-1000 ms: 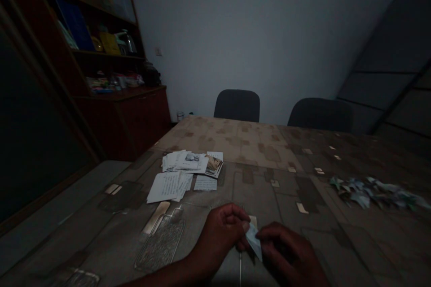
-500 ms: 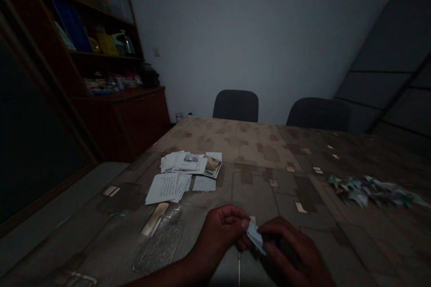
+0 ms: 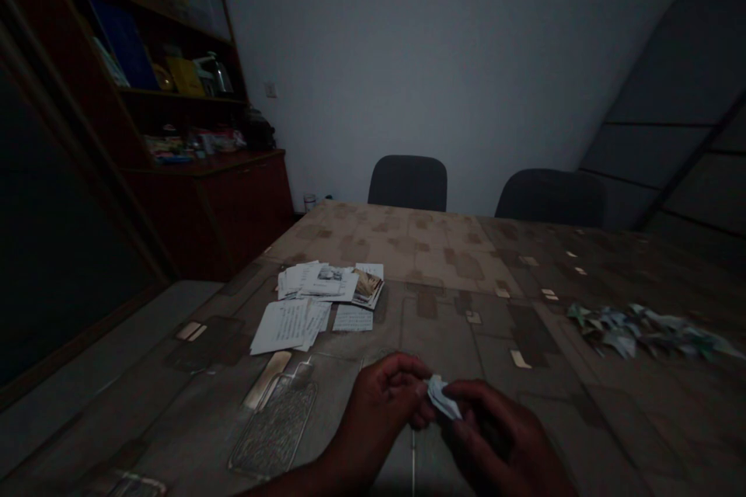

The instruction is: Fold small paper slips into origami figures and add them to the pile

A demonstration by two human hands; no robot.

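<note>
Between my two hands, above the near part of the table, is a small piece of folded pale paper [image 3: 444, 399]. My left hand [image 3: 389, 394] pinches its left end between thumb and fingers. The fingertips of my right hand [image 3: 502, 425] are closed on its right side. The paper looks creased and layered, and its lower parts are partly hidden by my fingers. Farther off, to the left of my hands, printed paper cards [image 3: 326, 281] lie in a loose pile, with a fan of text sheets [image 3: 284, 324] just in front.
A patterned cloth covers the table [image 3: 402, 241]. At the right lies a heap of crumpled or folded papers [image 3: 646, 330]. Two grey chairs [image 3: 408, 180] stand at the far edge. A dark red shelf cabinet [image 3: 227, 202] holding various household items is at the left.
The folded paper has turned slightly and sits a little higher, with more of its creased layers showing. My right fingers have shifted up and left along it. The piles have not moved.
</note>
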